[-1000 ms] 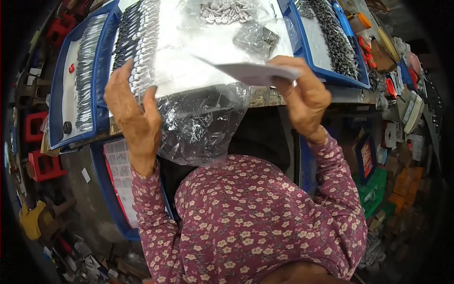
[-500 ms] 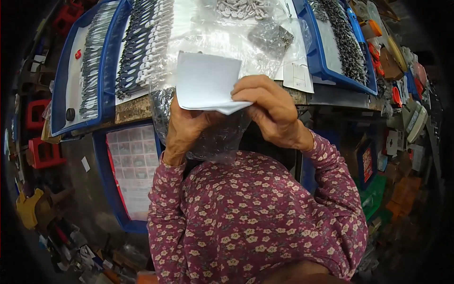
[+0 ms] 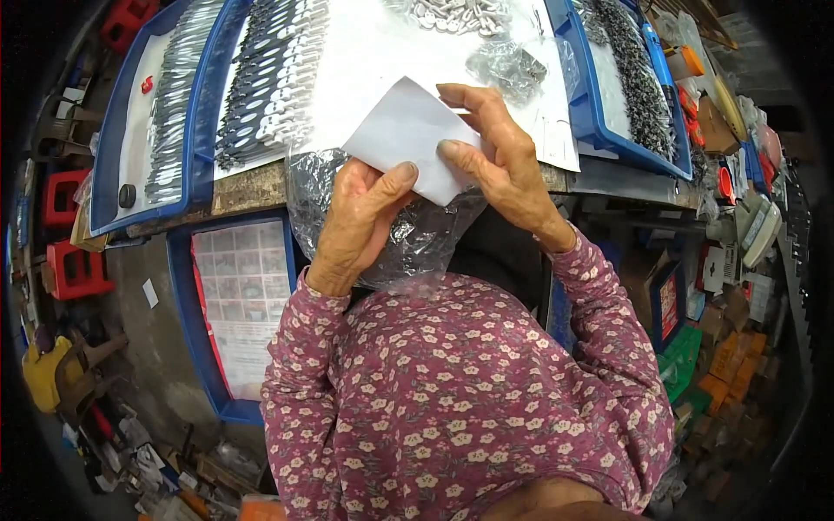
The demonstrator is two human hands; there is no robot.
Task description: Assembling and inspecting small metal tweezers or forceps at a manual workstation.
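Observation:
A small folded sheet of white paper [image 3: 407, 130] is held up over the table's front edge, one corner pointing away from me. My left hand [image 3: 358, 217] pinches its near left side, thumb on top and fingers beneath. My right hand [image 3: 508, 165] grips the right side with its thumb pressed on the paper; the index finger sticks out past the far right edge. Below both hands, a crumpled clear plastic bag [image 3: 404, 252] hangs from the table edge onto my lap. What lies under the paper is hidden.
Rows of black and white handled pieces [image 3: 274, 82] lie left on a white sheet [image 3: 373, 43]. Blue trays [image 3: 195, 113] of small parts flank it, another blue tray [image 3: 584, 113] at right. A plastic bag of small parts [image 3: 508, 69] and loose pale pieces [image 3: 460, 15] lie beyond.
The paper has turned so a corner points away and its face lies flatter. My right fingers have lifted from its edge, the thumb now on top. Clear plastic has slid off the tabletop toward me.

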